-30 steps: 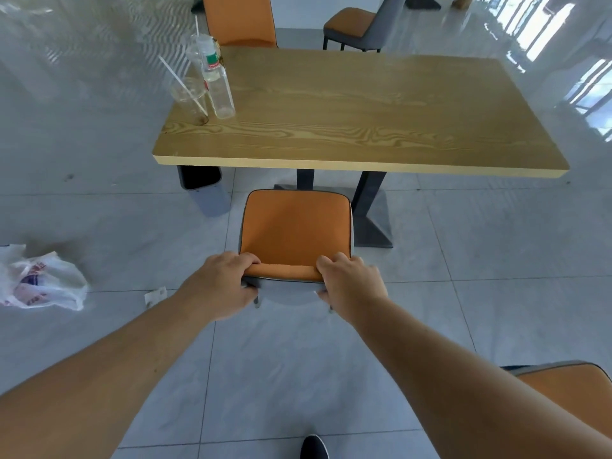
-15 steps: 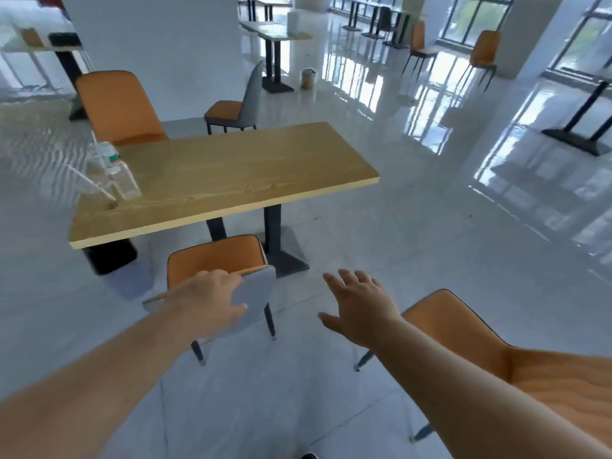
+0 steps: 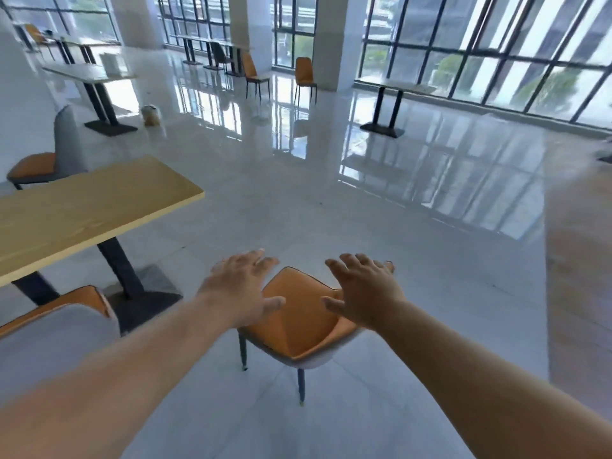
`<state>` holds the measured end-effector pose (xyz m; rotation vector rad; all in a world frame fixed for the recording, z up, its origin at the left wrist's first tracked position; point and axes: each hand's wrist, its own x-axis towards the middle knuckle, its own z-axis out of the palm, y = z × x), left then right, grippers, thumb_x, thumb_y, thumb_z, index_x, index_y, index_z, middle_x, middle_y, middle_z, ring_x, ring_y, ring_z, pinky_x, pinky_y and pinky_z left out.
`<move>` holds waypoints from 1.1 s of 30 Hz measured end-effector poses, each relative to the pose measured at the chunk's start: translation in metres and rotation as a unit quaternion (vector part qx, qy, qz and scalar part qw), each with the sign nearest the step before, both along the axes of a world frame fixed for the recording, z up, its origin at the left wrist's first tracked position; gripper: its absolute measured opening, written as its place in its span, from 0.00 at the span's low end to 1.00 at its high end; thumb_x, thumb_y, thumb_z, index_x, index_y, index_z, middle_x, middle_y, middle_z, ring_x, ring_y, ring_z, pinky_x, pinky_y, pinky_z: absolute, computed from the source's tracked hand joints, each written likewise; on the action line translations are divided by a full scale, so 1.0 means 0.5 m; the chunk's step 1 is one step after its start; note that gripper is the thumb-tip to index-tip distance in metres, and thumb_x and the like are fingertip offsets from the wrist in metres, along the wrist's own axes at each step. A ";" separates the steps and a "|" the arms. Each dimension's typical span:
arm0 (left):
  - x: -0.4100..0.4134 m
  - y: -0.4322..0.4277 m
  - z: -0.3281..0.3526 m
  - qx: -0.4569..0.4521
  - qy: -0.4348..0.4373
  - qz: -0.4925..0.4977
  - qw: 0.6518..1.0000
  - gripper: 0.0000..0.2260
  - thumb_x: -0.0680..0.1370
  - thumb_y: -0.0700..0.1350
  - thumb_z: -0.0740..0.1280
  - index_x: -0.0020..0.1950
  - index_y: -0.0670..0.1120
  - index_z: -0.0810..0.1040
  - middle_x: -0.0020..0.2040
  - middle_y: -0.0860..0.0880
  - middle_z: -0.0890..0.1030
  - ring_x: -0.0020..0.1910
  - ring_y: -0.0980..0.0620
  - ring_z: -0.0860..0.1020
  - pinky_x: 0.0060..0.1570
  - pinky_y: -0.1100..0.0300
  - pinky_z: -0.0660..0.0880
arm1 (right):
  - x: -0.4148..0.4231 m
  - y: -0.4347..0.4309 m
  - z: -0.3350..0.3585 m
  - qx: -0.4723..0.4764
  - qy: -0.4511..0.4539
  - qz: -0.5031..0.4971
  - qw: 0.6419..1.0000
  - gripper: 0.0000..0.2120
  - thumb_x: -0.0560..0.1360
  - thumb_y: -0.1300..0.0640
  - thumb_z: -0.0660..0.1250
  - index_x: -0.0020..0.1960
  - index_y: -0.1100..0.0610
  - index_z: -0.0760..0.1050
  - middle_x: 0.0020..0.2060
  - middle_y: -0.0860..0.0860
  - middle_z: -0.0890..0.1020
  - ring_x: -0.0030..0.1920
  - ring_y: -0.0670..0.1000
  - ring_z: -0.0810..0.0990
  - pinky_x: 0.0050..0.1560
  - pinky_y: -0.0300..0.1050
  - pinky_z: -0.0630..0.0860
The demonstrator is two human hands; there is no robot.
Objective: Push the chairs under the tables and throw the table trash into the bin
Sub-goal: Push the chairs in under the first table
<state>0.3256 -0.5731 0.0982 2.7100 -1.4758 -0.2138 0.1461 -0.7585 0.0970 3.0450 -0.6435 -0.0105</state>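
Both hands, left hand (image 3: pixel 243 289) and right hand (image 3: pixel 364 291), are spread and empty above the orange chair (image 3: pixel 298 323); a lopsided grab could swing it wide of the table (image 3: pixel 82 213) at left.

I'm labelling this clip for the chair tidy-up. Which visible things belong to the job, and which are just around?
Part of the job:
- orange chair standing out on the floor, under both open hands: left hand, right hand
- wooden table
- chair at that table

Just around:
- far tables
- distant orange chairs
- windows
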 end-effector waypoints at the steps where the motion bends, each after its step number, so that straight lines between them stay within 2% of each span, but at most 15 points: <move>1: -0.046 -0.054 0.002 0.003 0.002 -0.007 1.000 0.38 0.77 0.72 0.62 0.83 0.60 0.54 0.85 0.51 0.55 0.81 0.45 0.57 0.77 0.42 0.59 | -0.048 -0.045 0.004 0.003 -0.001 -0.008 1.000 0.37 0.78 0.31 0.63 0.79 0.50 0.61 0.76 0.55 0.69 0.74 0.60 0.68 0.71 0.59 0.69; 6: -0.246 -0.297 -0.001 0.004 0.029 -0.038 0.999 0.37 0.78 0.70 0.63 0.83 0.60 0.56 0.85 0.52 0.56 0.82 0.47 0.57 0.76 0.43 0.61 | -0.256 -0.254 0.005 0.019 0.013 -0.025 0.999 0.38 0.78 0.32 0.64 0.80 0.50 0.61 0.76 0.53 0.70 0.74 0.59 0.68 0.71 0.56 0.69; 9: -0.321 -0.404 -0.012 -0.005 0.047 -0.043 0.998 0.36 0.77 0.70 0.63 0.81 0.61 0.57 0.84 0.52 0.60 0.80 0.47 0.60 0.74 0.44 0.63 | -0.312 -0.361 -0.005 0.015 0.021 -0.020 0.999 0.39 0.78 0.31 0.64 0.81 0.49 0.59 0.77 0.53 0.68 0.75 0.59 0.67 0.72 0.56 0.69; 11: -0.345 -0.454 -0.028 -0.006 0.050 -0.053 0.997 0.34 0.77 0.68 0.62 0.79 0.65 0.52 0.82 0.50 0.64 0.78 0.45 0.63 0.73 0.45 0.64 | -0.314 -0.414 -0.015 0.017 0.017 -0.014 1.000 0.40 0.77 0.30 0.64 0.81 0.49 0.59 0.78 0.54 0.68 0.76 0.58 0.67 0.72 0.56 0.69; 13: -0.348 -0.491 -0.047 0.001 0.045 -0.055 0.997 0.34 0.77 0.69 0.61 0.77 0.65 0.48 0.81 0.49 0.64 0.77 0.44 0.65 0.72 0.45 0.66 | -0.296 -0.453 -0.032 0.018 0.017 0.002 1.000 0.40 0.77 0.31 0.64 0.81 0.49 0.59 0.78 0.54 0.68 0.76 0.58 0.67 0.72 0.56 0.68; 17: -0.290 -0.562 -0.098 0.007 0.051 0.001 0.999 0.37 0.77 0.69 0.64 0.81 0.58 0.57 0.83 0.48 0.61 0.79 0.44 0.63 0.73 0.46 0.65 | -0.222 -0.514 -0.086 0.015 0.039 0.050 0.998 0.40 0.78 0.31 0.63 0.82 0.49 0.58 0.79 0.53 0.67 0.76 0.58 0.66 0.73 0.56 0.67; 19: -0.258 -0.600 -0.116 0.002 0.057 0.015 0.998 0.37 0.77 0.68 0.65 0.82 0.57 0.58 0.84 0.48 0.60 0.80 0.44 0.62 0.74 0.46 0.65 | -0.188 -0.546 -0.107 -0.004 0.056 0.076 0.995 0.40 0.78 0.30 0.63 0.82 0.49 0.57 0.79 0.54 0.66 0.77 0.58 0.65 0.74 0.55 0.66; 23: -0.180 -0.685 -0.145 -0.041 0.068 0.037 0.996 0.36 0.77 0.68 0.64 0.81 0.57 0.59 0.83 0.48 0.61 0.79 0.44 0.62 0.72 0.43 0.67 | -0.099 -0.629 -0.131 -0.010 0.087 0.109 0.990 0.40 0.78 0.30 0.63 0.82 0.48 0.57 0.79 0.54 0.65 0.77 0.58 0.65 0.75 0.56 0.66; 27: -0.135 -0.734 -0.178 -0.044 0.083 0.077 0.993 0.37 0.76 0.70 0.63 0.81 0.58 0.59 0.83 0.50 0.61 0.79 0.44 0.63 0.73 0.44 0.66 | -0.007 -0.716 -0.124 -0.020 0.106 0.152 0.982 0.42 0.77 0.30 0.65 0.82 0.49 0.56 0.80 0.54 0.65 0.78 0.58 0.64 0.75 0.57 0.65; 33: -0.089 -0.737 -0.218 -0.034 0.056 0.147 0.987 0.35 0.77 0.72 0.62 0.79 0.59 0.59 0.82 0.50 0.64 0.78 0.43 0.66 0.70 0.44 0.71 | 0.106 -0.790 -0.149 -0.005 0.101 0.223 0.970 0.43 0.77 0.29 0.64 0.83 0.49 0.55 0.80 0.54 0.64 0.78 0.59 0.64 0.74 0.57 0.66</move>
